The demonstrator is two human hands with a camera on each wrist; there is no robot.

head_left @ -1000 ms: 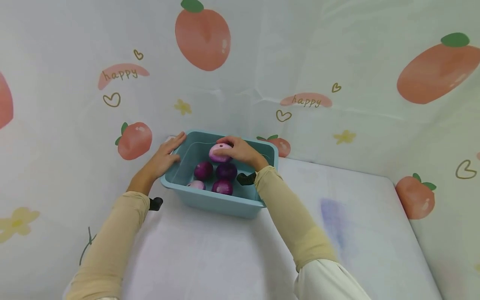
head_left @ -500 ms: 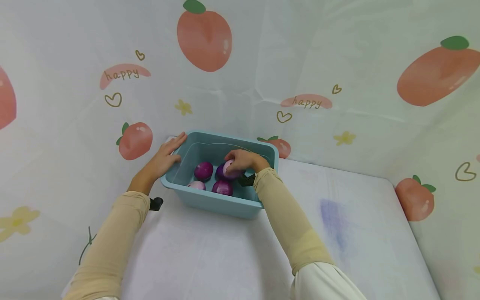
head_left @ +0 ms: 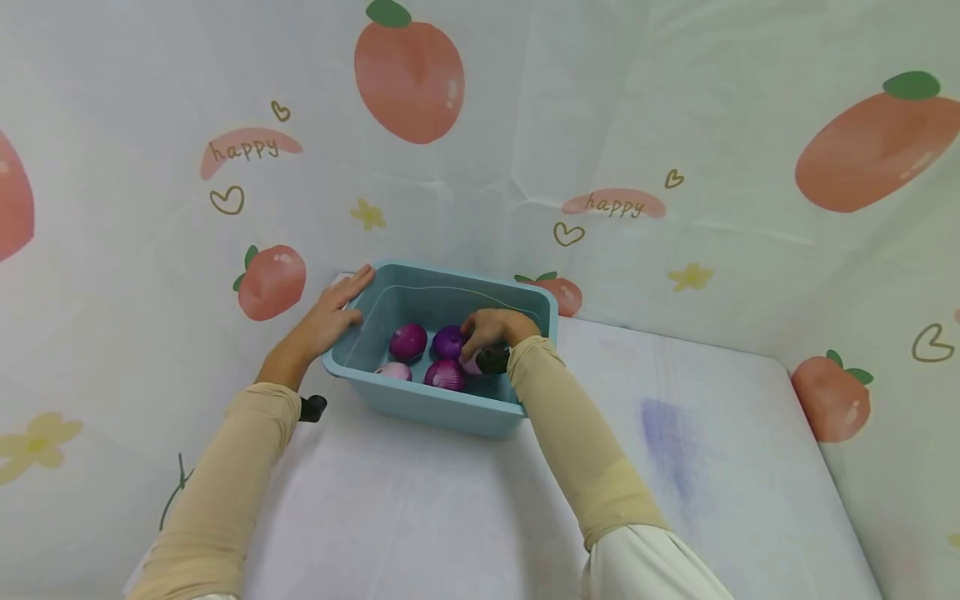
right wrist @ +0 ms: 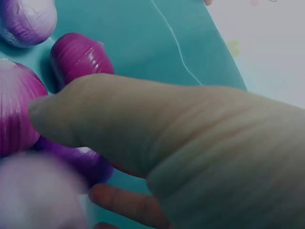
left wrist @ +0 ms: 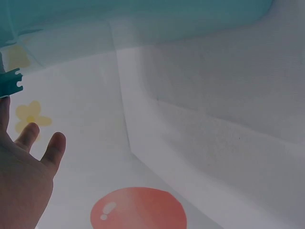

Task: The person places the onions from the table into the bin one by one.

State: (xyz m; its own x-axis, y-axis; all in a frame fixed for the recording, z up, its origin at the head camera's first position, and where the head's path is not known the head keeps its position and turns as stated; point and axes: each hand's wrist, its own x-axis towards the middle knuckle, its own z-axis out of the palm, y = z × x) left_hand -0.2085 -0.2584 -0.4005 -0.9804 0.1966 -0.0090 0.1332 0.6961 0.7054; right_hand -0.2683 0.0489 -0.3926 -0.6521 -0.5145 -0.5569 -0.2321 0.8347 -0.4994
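A light-blue plastic basin (head_left: 427, 402) stands on the white table with several onions in it. My left hand (head_left: 322, 323) rests on the basin's left rim, its fingers fairly straight. Down inside, at the right, is my right hand (head_left: 491, 325), thumb and fingers apart. Just below its fingertips lies a pale onion (head_left: 472, 364), blurred in the right wrist view and partly behind the black wrist camera. Close by are a violet onion (head_left: 448, 342) and a striped purple onion (head_left: 445, 375). Farther left sit a dark purple onion (head_left: 408, 342) and another pale onion (head_left: 393, 371).
White cloth covers the table (head_left: 405, 508) and the walls behind it, printed with fruit and flowers. Black wrist cameras (head_left: 312, 408) are on both wrists. A thin pale string (head_left: 480, 293) runs along the basin's inner back wall.
My right hand has carried the pale onion from the basin's back middle down to its right side, and its fingers have come off it. My left hand has stayed at the rim.
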